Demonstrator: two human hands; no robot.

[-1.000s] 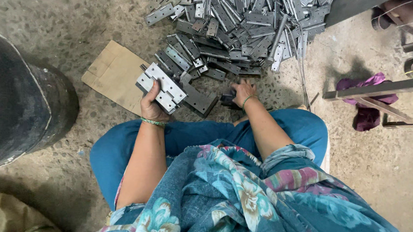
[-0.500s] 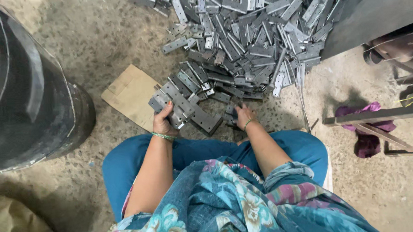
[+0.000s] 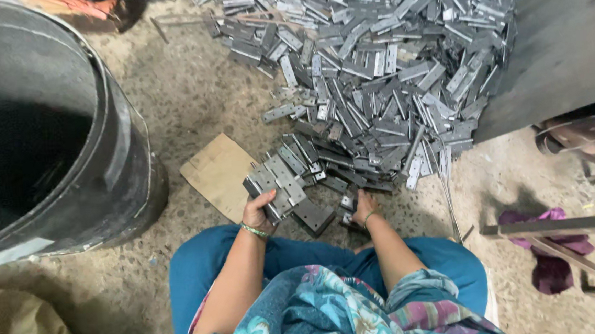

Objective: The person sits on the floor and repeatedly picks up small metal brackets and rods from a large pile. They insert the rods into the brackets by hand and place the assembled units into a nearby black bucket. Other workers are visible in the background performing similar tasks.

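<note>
Black drum [image 3: 115, 164] stands at my far left, beside a brown cardboard piece [image 3: 219, 175] on the floor. My left hand [image 3: 259, 214] is closed around a stack of grey metal hinges [image 3: 278, 185]. My right hand [image 3: 363, 208] rests with curled fingers on loose hinges at the edge of the big hinge pile [image 3: 374, 66].

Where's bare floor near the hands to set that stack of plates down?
Bare concrete lies between the black drum and the pile of metal plates, above the cardboard piece. Ahead of the right hand it is crowded with plates. The left hand holds the stack of plates.
</note>
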